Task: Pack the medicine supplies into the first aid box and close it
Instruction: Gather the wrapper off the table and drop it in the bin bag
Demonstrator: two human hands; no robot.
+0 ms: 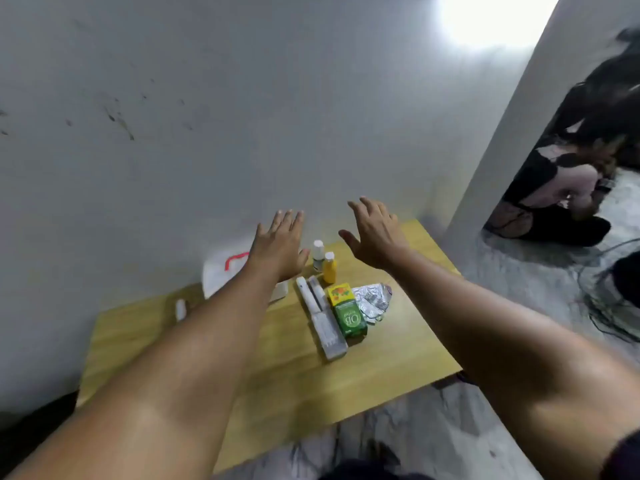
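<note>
Both hands, left hand [278, 247] and right hand [375, 237], hover fingers spread, holding nothing; a careless reach could topple the upright yellow plastic bottle [329, 268]

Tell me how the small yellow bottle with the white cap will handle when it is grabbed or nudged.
The yellow bottle stands upright and narrow, so a nudge would probably tip it. Its round body would then likely roll. It looks small, probably light.

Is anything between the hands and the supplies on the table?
Nothing visible. Both the left hand and right hand hover open above the table, with the bottles and cartons uncovered below. The left forearm hides much of the white box.
</note>
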